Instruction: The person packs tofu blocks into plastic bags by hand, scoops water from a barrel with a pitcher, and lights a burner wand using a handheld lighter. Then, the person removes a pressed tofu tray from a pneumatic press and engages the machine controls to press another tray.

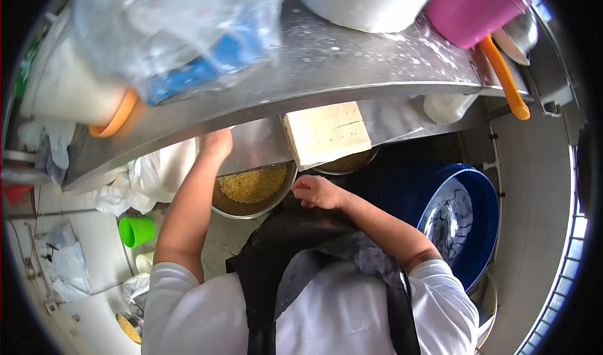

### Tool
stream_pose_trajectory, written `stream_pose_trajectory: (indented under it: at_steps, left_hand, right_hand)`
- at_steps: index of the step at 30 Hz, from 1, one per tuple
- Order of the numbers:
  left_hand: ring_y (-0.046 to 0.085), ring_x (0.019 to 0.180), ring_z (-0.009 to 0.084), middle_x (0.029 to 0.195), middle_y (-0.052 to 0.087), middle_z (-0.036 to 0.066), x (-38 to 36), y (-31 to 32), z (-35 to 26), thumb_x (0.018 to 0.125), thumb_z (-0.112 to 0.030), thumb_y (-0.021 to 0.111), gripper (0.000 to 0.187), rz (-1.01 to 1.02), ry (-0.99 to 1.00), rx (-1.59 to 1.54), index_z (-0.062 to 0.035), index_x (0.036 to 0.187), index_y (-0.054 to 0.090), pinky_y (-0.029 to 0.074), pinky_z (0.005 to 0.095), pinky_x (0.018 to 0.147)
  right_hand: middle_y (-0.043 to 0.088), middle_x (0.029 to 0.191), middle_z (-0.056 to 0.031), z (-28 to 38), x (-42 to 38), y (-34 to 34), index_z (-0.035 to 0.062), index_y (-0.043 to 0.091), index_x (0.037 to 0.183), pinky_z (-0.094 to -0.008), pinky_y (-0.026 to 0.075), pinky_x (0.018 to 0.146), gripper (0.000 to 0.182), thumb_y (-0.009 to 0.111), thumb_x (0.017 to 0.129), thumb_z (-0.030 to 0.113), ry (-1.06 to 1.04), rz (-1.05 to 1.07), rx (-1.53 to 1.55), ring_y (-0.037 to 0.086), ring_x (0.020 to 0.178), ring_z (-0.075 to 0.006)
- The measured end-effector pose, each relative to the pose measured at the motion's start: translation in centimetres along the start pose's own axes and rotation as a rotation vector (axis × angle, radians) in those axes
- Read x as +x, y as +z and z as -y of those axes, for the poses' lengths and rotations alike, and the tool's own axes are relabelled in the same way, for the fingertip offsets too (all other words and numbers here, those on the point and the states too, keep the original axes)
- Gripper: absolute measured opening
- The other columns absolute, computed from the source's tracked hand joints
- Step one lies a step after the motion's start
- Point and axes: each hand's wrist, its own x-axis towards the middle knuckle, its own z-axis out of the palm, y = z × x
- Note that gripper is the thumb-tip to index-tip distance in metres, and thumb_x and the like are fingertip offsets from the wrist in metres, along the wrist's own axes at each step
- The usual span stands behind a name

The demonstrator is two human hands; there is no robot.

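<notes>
My left hand (217, 143) reaches to the underside of the steel shelf's front edge, and its fingers are hidden there. Below it is a round metal bowl (246, 217) holding yellow beans or grains (254, 184). My right hand (317, 192) is in front of the dark apron (276, 232), beside the bowl's right rim. Its fingers are curled in, and whatever they may hold is hidden. Just beyond this hand, a pale cream block (326, 132) with small holes and a thin split lies on the lower steel surface (257, 143).
Overhead, a steel shelf (339, 60) carries a plastic bag (182, 35), a white tub (370, 0), a pink container (474, 10) and an orange handle (504, 79). At right stands a blue barrel (490, 229). A green cup (136, 231) is low on the left.
</notes>
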Motion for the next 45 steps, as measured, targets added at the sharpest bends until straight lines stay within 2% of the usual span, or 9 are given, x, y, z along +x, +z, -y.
stream_pose_trajectory:
  at_steps: [2, 10, 16, 19, 25, 29, 33, 39, 45]
  left_hand:
    - [0.062, 0.127, 0.0396, 0.132, 0.067, 0.022, -2.5, -4.2, -2.5, 0.099, -0.010, 0.049, 0.032, 0.386, -0.037, 0.079, -0.0072, 0.122, 0.071, 0.046, 0.0523, 0.110]
    - [0.070, 0.103, 0.0414, 0.106, 0.071, 0.021, -13.7, -8.6, -2.0, 0.090, -0.005, 0.059, 0.019, 0.322, 0.143, -0.051, -0.0028, 0.102, 0.073, 0.053, 0.0551, 0.090]
    - [0.072, 0.082, 0.0377, 0.104, 0.070, 0.021, -18.2, -6.3, 2.5, 0.094, -0.016, 0.069, 0.040, 0.258, 0.220, -0.434, 0.0005, 0.130, 0.062, 0.059, 0.0507, 0.073]
    - [0.067, 0.076, 0.0189, 0.112, 0.063, 0.017, -16.5, -9.4, 2.5, 0.103, -0.036, 0.070, 0.102, 0.409, -0.456, -1.367, -0.0055, 0.166, -0.005, 0.058, 0.0335, 0.050]
    - [0.071, 0.108, 0.0372, 0.141, 0.050, 0.023, -10.7, -10.9, 5.8, 0.105, -0.039, 0.066, 0.063, -0.062, -0.735, -2.027, 0.0037, 0.143, 0.038, 0.062, 0.0454, 0.090]
    - [0.071, 0.109, 0.0287, 0.115, 0.067, 0.012, -11.1, -12.2, 4.1, 0.104, -0.028, 0.067, 0.031, 0.102, -0.461, -1.872, -0.0002, 0.118, 0.065, 0.058, 0.0419, 0.094]
    - [0.067, 0.109, 0.0476, 0.123, 0.072, 0.023, -9.3, -10.9, 1.7, 0.099, -0.022, 0.068, 0.035, 0.180, 0.131, -0.677, -0.0007, 0.127, 0.066, 0.055, 0.0463, 0.098]
    - [0.038, 0.147, 0.0538, 0.166, 0.028, 0.032, -7.4, -8.3, 5.3, 0.099, -0.030, 0.069, 0.084, 0.302, -0.223, -0.317, -0.0021, 0.164, 0.024, 0.036, 0.0531, 0.123]
    - [0.046, 0.142, 0.0501, 0.154, 0.045, 0.034, -8.2, -8.2, 6.6, 0.098, -0.027, 0.070, 0.064, 0.134, -0.115, -0.483, 0.0027, 0.149, 0.045, 0.043, 0.0514, 0.116]
  right_hand:
    - [0.072, 0.086, -0.0125, 3.6, 1.8, 0.1, 0.0002, 0.067, 0.109, -0.0358, 0.057, 0.070, 0.027, 0.064, 0.100, 0.026, -0.116, -0.073, -0.154, 0.071, 0.074, -0.0213]
    - [0.073, 0.113, -0.0202, 12.4, 11.5, 5.1, 0.0023, 0.067, 0.116, -0.0487, 0.059, 0.087, 0.021, 0.063, 0.098, 0.012, -0.848, -0.553, -0.626, 0.072, 0.098, -0.0417]
    - [0.050, 0.153, -0.0266, 11.2, 15.5, 8.5, 0.0078, 0.047, 0.152, -0.0512, 0.048, 0.111, 0.058, 0.058, 0.103, 0.035, -0.208, -0.286, -1.255, 0.063, 0.123, -0.0472]
    - [0.054, 0.146, -0.0248, 12.1, 15.1, 6.9, 0.0076, 0.048, 0.147, -0.0506, 0.054, 0.104, 0.046, 0.049, 0.104, 0.024, -0.058, -0.297, -1.240, 0.064, 0.124, -0.0418]
    - [0.069, 0.115, -0.0337, 13.1, 13.2, -2.7, -0.0053, 0.069, 0.115, -0.0521, 0.055, 0.093, 0.027, 0.052, 0.096, 0.006, -0.381, -0.969, -0.774, 0.068, 0.110, -0.0470]
    - [0.068, 0.122, -0.0276, 16.1, 7.2, -2.8, -0.0043, 0.065, 0.123, -0.0532, 0.050, 0.101, 0.035, 0.066, 0.090, 0.006, -0.599, -0.902, -0.873, 0.062, 0.115, -0.0493]
    - [0.067, 0.120, -0.0213, 16.7, 7.4, 3.3, 0.0003, 0.064, 0.120, -0.0559, 0.047, 0.101, 0.033, 0.065, 0.087, 0.004, -1.014, -0.661, -1.085, 0.063, 0.104, -0.0450]
    - [0.050, 0.155, -0.0253, 12.3, 14.8, -0.3, 0.0119, 0.036, 0.159, -0.0469, 0.052, 0.107, 0.076, 0.064, 0.100, 0.052, 0.114, -0.423, -1.321, 0.061, 0.133, -0.0369]
    - [0.064, 0.135, -0.0251, 14.4, 13.5, -1.3, 0.0053, 0.057, 0.141, -0.0505, 0.052, 0.104, 0.053, 0.070, 0.094, 0.024, -0.486, -0.649, -1.321, 0.066, 0.121, -0.0418]
